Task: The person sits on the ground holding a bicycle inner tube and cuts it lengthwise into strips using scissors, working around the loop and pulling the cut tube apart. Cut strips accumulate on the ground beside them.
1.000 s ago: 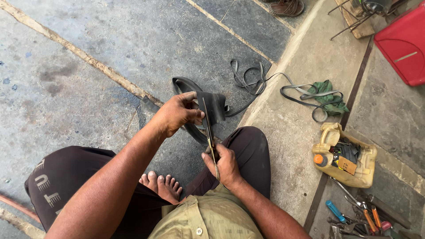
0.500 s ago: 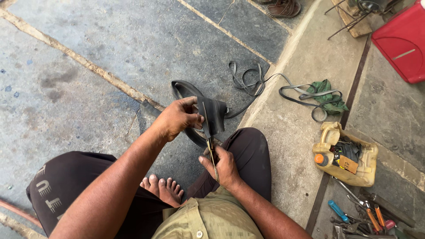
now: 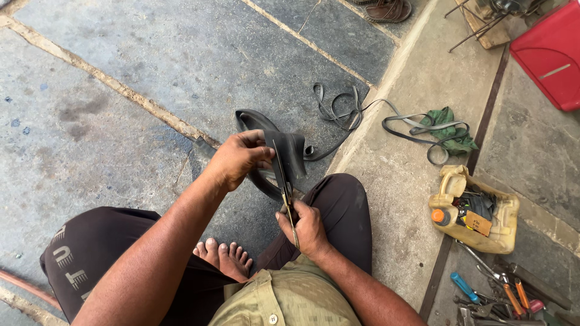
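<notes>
Person's sitting on the stone floor (image 3: 151,72), left hand (image 3: 238,158) pinching a black rubber inner tube (image 3: 289,151) tight, just past the knees. Right hand (image 3: 305,226) is closed round one pair of scissors (image 3: 284,181), blades biting into the rubber. The left fingertips are sitting right beside the blades, so a slip could be nicking them, and floppy rubber could be skewing the cut. Count: one tube, one scissors, two cut strips (image 3: 417,130) lying nearby, I think.

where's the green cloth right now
In the head view the green cloth lies crumpled on the concrete strip at upper right, among black rubber strips, just above the cut-open yellow jug of tools.
</notes>
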`<state>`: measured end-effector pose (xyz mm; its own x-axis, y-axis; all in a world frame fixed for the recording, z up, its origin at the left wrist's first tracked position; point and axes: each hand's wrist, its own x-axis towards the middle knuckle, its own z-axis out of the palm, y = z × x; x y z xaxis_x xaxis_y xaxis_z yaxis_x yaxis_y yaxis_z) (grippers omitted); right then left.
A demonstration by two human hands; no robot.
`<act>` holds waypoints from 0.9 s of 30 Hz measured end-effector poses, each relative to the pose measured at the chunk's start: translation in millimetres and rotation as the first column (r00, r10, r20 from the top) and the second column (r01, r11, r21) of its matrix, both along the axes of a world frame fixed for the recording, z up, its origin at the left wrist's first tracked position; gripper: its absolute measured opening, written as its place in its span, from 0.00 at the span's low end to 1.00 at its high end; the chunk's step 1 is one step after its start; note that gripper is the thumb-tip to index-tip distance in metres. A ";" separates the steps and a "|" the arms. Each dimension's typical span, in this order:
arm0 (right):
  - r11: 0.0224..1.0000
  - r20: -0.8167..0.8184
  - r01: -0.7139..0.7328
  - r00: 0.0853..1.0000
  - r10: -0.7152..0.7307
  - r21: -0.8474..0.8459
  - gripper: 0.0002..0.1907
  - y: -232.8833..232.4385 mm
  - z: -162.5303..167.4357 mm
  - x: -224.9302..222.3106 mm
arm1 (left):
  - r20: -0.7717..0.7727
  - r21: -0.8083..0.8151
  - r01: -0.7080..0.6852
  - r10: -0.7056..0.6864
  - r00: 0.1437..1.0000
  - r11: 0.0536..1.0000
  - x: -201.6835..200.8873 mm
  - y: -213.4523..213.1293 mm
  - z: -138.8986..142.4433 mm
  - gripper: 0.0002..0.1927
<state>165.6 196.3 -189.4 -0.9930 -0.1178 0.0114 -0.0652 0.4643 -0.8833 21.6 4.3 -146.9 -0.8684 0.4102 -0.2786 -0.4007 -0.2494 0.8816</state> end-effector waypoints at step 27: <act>0.997 -0.009 -0.037 0.999 0.037 -0.072 0.12 -1.6 -3.4 0.2 | 0.016 0.025 0.038 -0.038 0.999 0.999 0.6 -2.6 1.8 0.24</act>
<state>165.9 194.7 -192.8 -0.9878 -0.1531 0.0287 -0.0880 0.3965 -0.9138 22.2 1.7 -145.1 -0.8472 0.4501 -0.2824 -0.4252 -0.2553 0.8684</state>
